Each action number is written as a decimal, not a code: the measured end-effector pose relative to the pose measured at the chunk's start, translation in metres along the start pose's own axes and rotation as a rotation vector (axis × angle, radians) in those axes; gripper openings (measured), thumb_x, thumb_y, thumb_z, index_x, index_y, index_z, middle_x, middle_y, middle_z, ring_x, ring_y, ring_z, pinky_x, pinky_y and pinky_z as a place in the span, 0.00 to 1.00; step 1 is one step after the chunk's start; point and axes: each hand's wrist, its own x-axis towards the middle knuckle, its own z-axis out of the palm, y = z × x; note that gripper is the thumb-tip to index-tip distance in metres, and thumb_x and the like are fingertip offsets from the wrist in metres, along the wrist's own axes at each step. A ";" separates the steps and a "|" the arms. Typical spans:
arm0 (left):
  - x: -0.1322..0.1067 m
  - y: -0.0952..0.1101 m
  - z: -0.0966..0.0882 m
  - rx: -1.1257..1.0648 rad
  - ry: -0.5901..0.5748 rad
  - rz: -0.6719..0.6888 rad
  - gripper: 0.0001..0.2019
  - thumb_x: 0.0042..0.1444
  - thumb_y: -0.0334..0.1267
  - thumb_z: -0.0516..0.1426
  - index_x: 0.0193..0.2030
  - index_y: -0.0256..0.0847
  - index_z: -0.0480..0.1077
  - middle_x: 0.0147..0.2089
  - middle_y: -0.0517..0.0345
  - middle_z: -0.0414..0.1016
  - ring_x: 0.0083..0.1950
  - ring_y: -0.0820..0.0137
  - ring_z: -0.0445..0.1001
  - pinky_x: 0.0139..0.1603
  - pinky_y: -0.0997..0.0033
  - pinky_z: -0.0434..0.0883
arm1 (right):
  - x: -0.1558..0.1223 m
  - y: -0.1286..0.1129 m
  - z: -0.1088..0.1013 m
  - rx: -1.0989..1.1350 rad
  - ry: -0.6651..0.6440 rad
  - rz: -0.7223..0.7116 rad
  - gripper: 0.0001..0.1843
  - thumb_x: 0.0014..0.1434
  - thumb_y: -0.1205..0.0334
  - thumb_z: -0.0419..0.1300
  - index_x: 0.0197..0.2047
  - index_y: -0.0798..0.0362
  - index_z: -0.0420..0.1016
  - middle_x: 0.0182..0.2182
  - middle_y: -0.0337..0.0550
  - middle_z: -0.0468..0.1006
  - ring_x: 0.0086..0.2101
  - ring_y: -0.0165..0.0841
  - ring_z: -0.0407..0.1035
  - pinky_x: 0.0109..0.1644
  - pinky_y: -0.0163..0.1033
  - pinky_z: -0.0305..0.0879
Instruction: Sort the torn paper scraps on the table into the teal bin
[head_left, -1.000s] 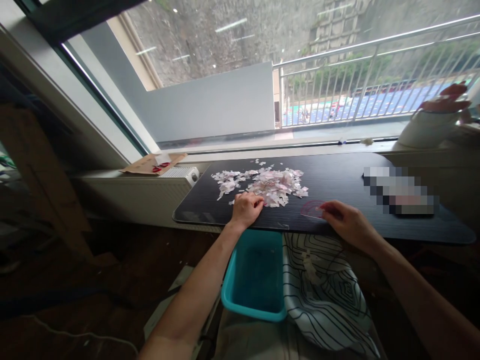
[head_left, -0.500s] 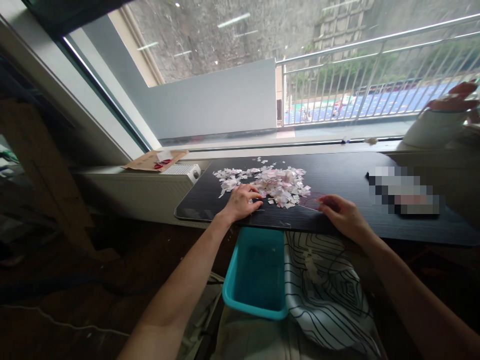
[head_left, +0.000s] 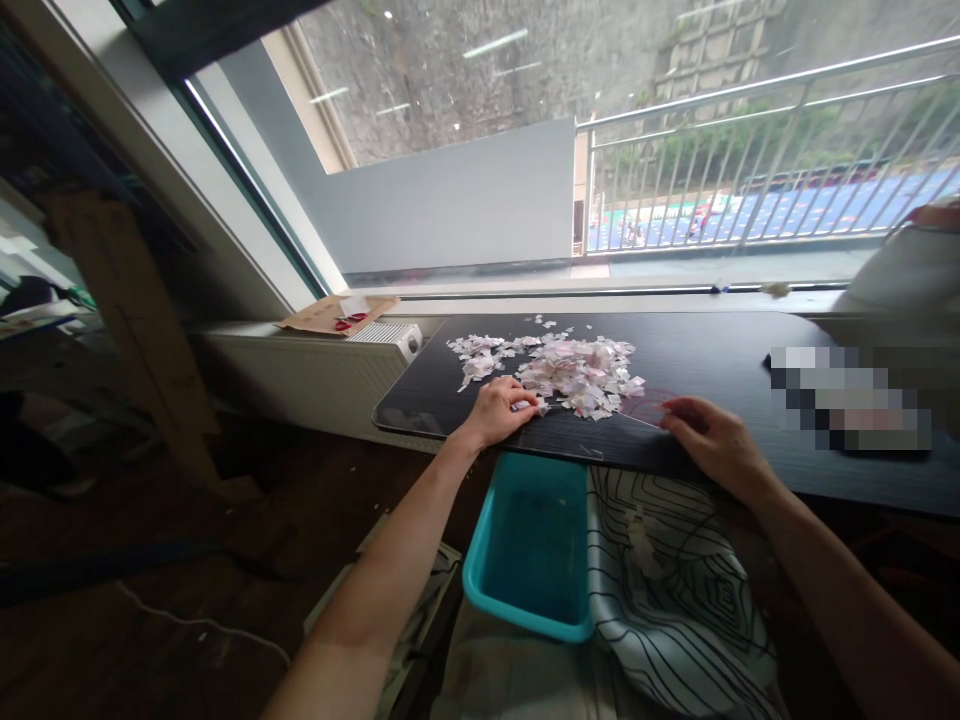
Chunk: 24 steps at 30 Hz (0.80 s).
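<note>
"Room and table, quick?"

"Big window [head_left: 450, 80] ahead of me, metal railing [head_left: 750, 89] outside. Dark table [head_left: 705, 350] right below the window. White radiator [head_left: 300, 370] on the left, brown paper [head_left: 315, 315] on top with something red, too small to tell."

"Main thing?"

"Paper scraps [head_left: 577, 372], white and pinkish, heaped left of the table's middle, a thinner patch running off to the left. A few loose bits behind, toward the window."

"Your left hand?"

"My left hand [head_left: 501, 412] is at the pile's near left edge, fingers curled, scraps right at the fingertips. Can't tell if they're gripped."

"Right?"

"My right hand [head_left: 712, 440] has thumb and fingers pinched on the right end of a clear plastic piece [head_left: 641, 408]. Its other end sits just beside the heap's near right edge."

"Below?"

"Teal bin [head_left: 529, 622] under the table's near edge, in front of me. Patterned cloth [head_left: 694, 640], white with black lines, just right of it, pale strips [head_left: 640, 542] on top. Item on the table's far right is pixelated."
</note>
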 end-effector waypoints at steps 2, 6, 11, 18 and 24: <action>0.008 0.001 0.005 0.001 0.012 -0.002 0.05 0.53 0.36 0.60 0.34 0.45 0.79 0.39 0.57 0.73 0.43 0.66 0.71 0.48 0.66 0.68 | 0.000 -0.002 0.003 0.019 -0.010 -0.012 0.13 0.52 0.54 0.59 0.38 0.52 0.75 0.33 0.44 0.80 0.34 0.37 0.73 0.42 0.42 0.68; 0.005 -0.007 0.004 0.020 0.059 -0.050 0.08 0.55 0.33 0.58 0.39 0.45 0.78 0.40 0.56 0.74 0.44 0.66 0.71 0.49 0.66 0.68 | 0.006 -0.013 0.026 0.014 -0.051 -0.108 0.13 0.54 0.54 0.58 0.39 0.53 0.75 0.34 0.45 0.80 0.32 0.35 0.72 0.38 0.41 0.68; -0.008 -0.018 0.001 0.056 0.114 -0.101 0.08 0.55 0.34 0.57 0.39 0.43 0.76 0.41 0.56 0.73 0.46 0.65 0.71 0.51 0.64 0.67 | 0.023 -0.038 0.062 -0.085 -0.163 -0.287 0.13 0.57 0.58 0.55 0.41 0.53 0.76 0.31 0.43 0.79 0.28 0.33 0.69 0.34 0.38 0.65; -0.009 -0.015 0.006 0.083 0.140 -0.093 0.07 0.55 0.36 0.57 0.38 0.43 0.76 0.41 0.55 0.72 0.47 0.64 0.70 0.52 0.63 0.65 | 0.016 -0.052 0.049 -0.260 -0.237 -0.366 0.13 0.57 0.59 0.54 0.40 0.53 0.77 0.27 0.42 0.78 0.24 0.31 0.66 0.29 0.35 0.61; -0.010 -0.014 0.007 0.108 0.142 -0.091 0.07 0.55 0.36 0.57 0.38 0.43 0.76 0.41 0.55 0.72 0.47 0.64 0.70 0.53 0.63 0.65 | 0.015 -0.052 0.051 -0.203 -0.220 -0.365 0.14 0.56 0.58 0.54 0.41 0.52 0.77 0.28 0.42 0.78 0.25 0.31 0.67 0.30 0.35 0.63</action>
